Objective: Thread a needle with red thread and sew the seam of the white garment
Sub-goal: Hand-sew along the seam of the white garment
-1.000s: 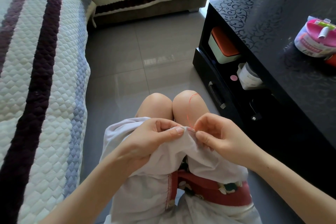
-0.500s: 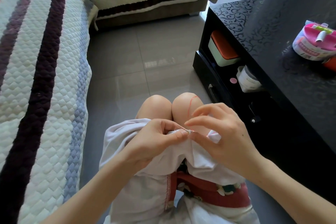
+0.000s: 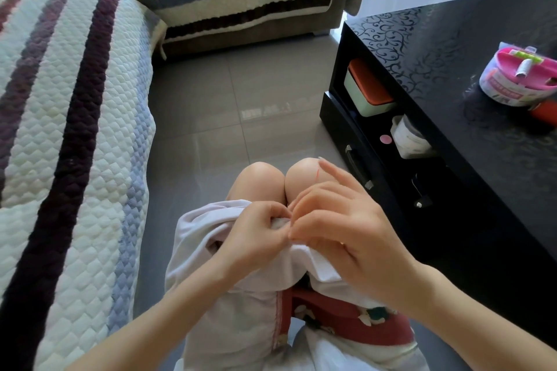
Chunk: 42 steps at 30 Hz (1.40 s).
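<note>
Pinching white garment [image 3: 241,310], both hands [image 3: 256,238] [image 3: 352,238]; spool [image 3: 523,69] inside pink tub [image 3: 500,90]

Glossy black bench [image 3: 452,75] with a swirly pattern on the right, pink-lidded tub [image 3: 518,81] sitting on top. Shelf [image 3: 373,129] underneath has an orange-lidded box [image 3: 369,90] and a white jar [image 3: 410,138]. Striped quilted sofa cover [image 3: 75,129] on the left, grey tiled floor [image 3: 241,105] between.

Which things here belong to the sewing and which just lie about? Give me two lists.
In the job: white garment; red thread; left hand, gripping the garment; right hand, pinching at the seam.

Lying about: pink tub; orange-lidded box; white jar; striped quilt; black table.
</note>
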### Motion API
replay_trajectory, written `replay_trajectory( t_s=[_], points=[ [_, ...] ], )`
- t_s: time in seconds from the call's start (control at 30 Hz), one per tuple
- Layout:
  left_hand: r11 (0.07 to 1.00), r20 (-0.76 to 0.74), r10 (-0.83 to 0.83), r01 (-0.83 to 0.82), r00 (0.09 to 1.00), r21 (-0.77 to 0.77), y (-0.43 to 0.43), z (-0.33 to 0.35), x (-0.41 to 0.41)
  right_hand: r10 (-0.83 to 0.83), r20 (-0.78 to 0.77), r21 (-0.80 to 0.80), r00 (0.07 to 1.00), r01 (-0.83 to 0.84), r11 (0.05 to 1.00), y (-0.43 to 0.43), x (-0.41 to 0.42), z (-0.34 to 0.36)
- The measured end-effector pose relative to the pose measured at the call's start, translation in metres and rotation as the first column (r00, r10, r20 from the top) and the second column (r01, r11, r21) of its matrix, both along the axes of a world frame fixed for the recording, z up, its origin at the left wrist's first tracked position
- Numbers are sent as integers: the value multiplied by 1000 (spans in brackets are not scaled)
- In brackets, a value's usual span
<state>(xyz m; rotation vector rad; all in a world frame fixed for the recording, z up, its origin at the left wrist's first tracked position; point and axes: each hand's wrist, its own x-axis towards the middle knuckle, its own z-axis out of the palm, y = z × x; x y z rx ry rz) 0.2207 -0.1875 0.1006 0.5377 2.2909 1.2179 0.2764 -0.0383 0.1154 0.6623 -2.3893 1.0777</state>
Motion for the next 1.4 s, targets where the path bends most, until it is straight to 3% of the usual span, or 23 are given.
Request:
replay_trajectory(
  t_s=[0.07, 0.1, 0.17, 0.2, 0.23, 0.33, 0.4, 0.47, 0.53, 0.57, 0.63, 0.67, 0.7, 0.73, 0.77, 0.83, 0.9, 0.97, 1.03, 1.3, 1.4],
  points=[
    [1000, 23, -5, 4, 1000, 25, 3, -5, 4, 102, 181, -237, 978, -58, 970, -2, -3, 14],
    [998, 55, -18, 15, 998, 67, 3, -5, 4, 192, 316, -433, 929, -39, 900, 0, -6, 18],
    [993, 142, -50, 34, 989, 117, 0, -3, 1, 474, 475, -765, 742, 82, 639, 13, -15, 21],
    [993, 175, -67, 48, 982, 107, -2, -3, -3, 563, 495, -825, 662, 152, 545, 22, -18, 19],
    [993, 203, -85, 66, 975, 95, -4, -3, -7, 593, 522, -831, 613, 212, 514, 33, -22, 17],
    [982, 300, -162, 123, 940, 143, -10, -3, -15, 528, 656, -742, 539, 332, 583, 67, -42, 7],
    [971, 345, -207, 149, 915, 187, -12, 0, -15, 423, 726, -661, 543, 381, 646, 94, -63, -1],
    [961, 370, -243, 169, 897, 221, -13, 3, -16, 197, 764, -555, 614, 471, 685, 124, -90, -9],
    [952, 389, -266, 178, 882, 248, -16, 5, -16, -172, 723, -477, 669, 664, 575, 157, -116, -19],
    [951, 398, -266, 172, 878, 256, -16, 6, -15, -394, 671, -451, 629, 767, 457, 173, -126, -23],
    [951, 420, -252, 144, 872, 273, -17, 7, -15, -752, 536, -374, 384, 906, 196, 197, -134, -28],
    [952, 429, -246, 132, 869, 278, -17, 7, -15, -833, 487, -322, 263, 941, 109, 201, -135, -29],
    [951, 436, -239, 119, 867, 285, -17, 7, -14, -864, 450, -277, 226, 955, 106, 197, -137, -27],
    [951, 446, -229, 101, 865, 293, -16, 7, -15, -851, 438, -223, 292, 952, 211, 185, -138, -22],
    [951, 459, -214, 77, 862, 299, -17, 7, -14, -780, 460, -171, 424, 905, 390, 165, -134, -16],
    [952, 470, -191, 46, 862, 304, -15, 7, -15, -487, 593, -115, 641, 666, 737, 118, -113, -3],
    [955, 471, -176, 34, 865, 295, -14, 8, -16, -120, 711, -134, 692, 301, 944, 75, -80, 8],
    [957, 469, -174, 36, 866, 289, -14, 9, -16, 99, 789, -112, 606, -16, 994, 50, -52, 11],
    [958, 465, -185, 53, 866, 281, -14, 10, -16, 165, 834, -109, 526, -137, 985, 39, -37, 9],
    [959, 462, -196, 70, 865, 276, -14, 14, -15, 187, 812, -212, 553, -19, 977, 44, -35, 9],
    [959, 460, -186, 58, 868, 278, -14, 13, -14, 70, 774, -185, 629, 118, 976, 55, -46, -2]
  ],
)
